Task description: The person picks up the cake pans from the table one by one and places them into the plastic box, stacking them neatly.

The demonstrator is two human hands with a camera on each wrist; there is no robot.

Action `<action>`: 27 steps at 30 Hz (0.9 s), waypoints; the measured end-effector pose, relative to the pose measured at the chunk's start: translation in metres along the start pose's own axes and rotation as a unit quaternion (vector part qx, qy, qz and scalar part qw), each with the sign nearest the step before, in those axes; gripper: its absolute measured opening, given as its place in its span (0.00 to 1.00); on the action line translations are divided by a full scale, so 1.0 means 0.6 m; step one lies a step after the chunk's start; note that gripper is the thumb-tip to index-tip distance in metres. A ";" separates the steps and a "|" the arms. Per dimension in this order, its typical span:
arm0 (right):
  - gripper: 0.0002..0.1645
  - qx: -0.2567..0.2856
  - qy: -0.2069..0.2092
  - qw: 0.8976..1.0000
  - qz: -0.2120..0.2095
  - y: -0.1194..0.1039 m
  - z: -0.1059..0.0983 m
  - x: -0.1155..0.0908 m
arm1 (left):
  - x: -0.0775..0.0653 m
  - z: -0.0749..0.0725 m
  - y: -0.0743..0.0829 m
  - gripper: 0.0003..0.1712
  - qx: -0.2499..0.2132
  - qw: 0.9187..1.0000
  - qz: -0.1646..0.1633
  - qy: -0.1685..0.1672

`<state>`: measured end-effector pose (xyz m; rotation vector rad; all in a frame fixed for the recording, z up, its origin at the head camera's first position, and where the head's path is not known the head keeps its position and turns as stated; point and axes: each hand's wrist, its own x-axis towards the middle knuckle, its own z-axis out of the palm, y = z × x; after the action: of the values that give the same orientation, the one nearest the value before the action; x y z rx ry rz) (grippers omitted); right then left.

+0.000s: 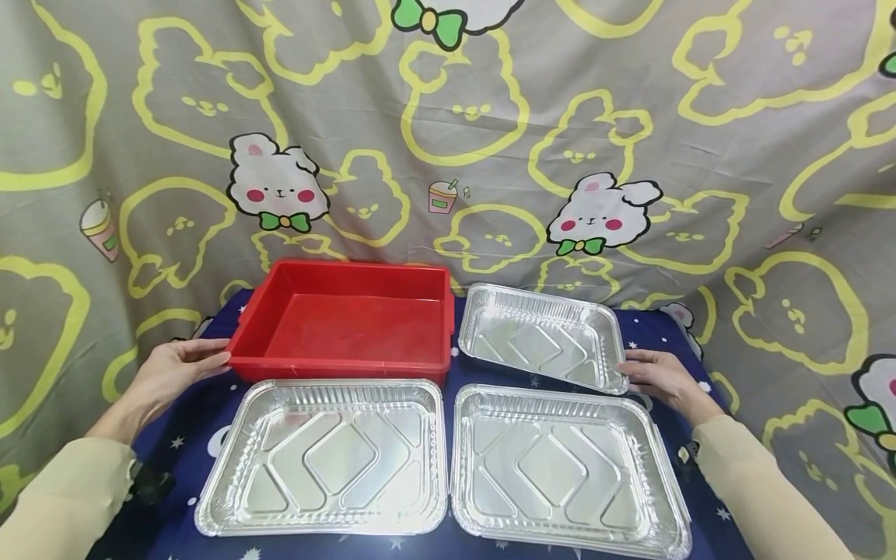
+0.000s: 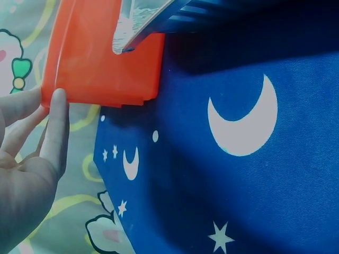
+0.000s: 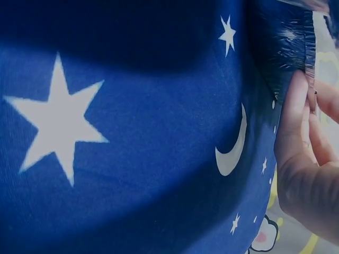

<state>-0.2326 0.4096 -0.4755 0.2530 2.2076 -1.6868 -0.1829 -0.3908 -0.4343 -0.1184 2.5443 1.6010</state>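
My left hand (image 1: 168, 377) pinches the near left corner of a deep red plastic tub (image 1: 364, 330) at the back left of the table. In the left wrist view, thumb and fingertips meet at the rim of this tub (image 2: 100, 69). My right hand (image 1: 665, 381) holds the near right corner of a silver foil tray (image 1: 539, 342), right of the tub. The right wrist view shows the thumb against the tray's crimped side (image 3: 288, 42), other fingers beyond the rim. This foil tray sits askew, dark shadow below its near edge.
Two more foil trays lie in front, the left foil tray (image 1: 343, 459) and the right foil tray (image 1: 553, 467), side by side. A dark blue cloth (image 1: 175, 474) with stars and moons covers the table. A patterned curtain (image 1: 490, 171) hangs close behind.
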 end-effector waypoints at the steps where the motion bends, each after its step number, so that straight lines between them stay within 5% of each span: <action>1: 0.44 -0.003 0.000 1.000 -0.001 -0.001 0.000 -0.001 | 0.000 0.000 0.000 0.41 -0.001 1.000 0.000 0.000; 27: 0.39 0.035 0.017 0.999 -0.023 -0.006 -0.008 -0.029 | -0.002 0.003 0.002 0.41 -0.002 1.000 0.004 0.001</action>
<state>-0.2188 0.4146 -0.4647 0.2512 2.1975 -1.7988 -0.1815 -0.3886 -0.4338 -0.1097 2.5461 1.6105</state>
